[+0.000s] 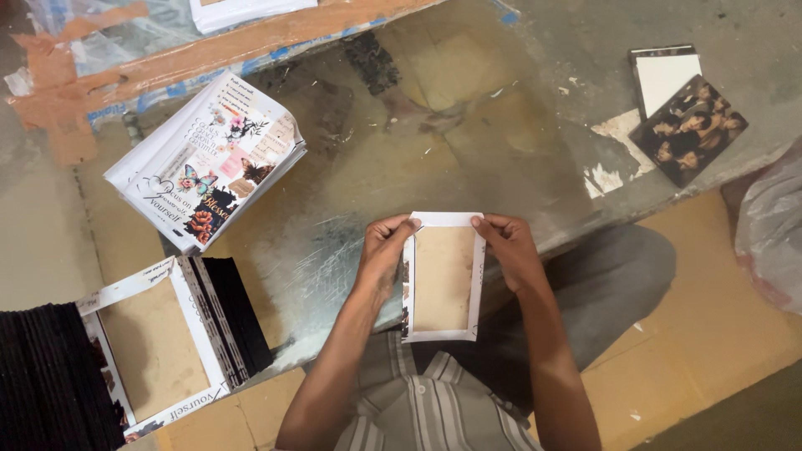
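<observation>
While both hands grip it, a small board panel wrapped in white printed paper [443,277] hangs above the near edge of the glossy tabletop [468,125]. The left hand [383,250] pinches its upper left edge between thumb and fingers; the right hand [510,250] pinches the upper right edge. A stack of printed floral sheets [209,163] lies well to the left.

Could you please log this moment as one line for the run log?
left hand: grips cover board left edge | right hand: grips right edge | printed sheet stack: far left
</observation>
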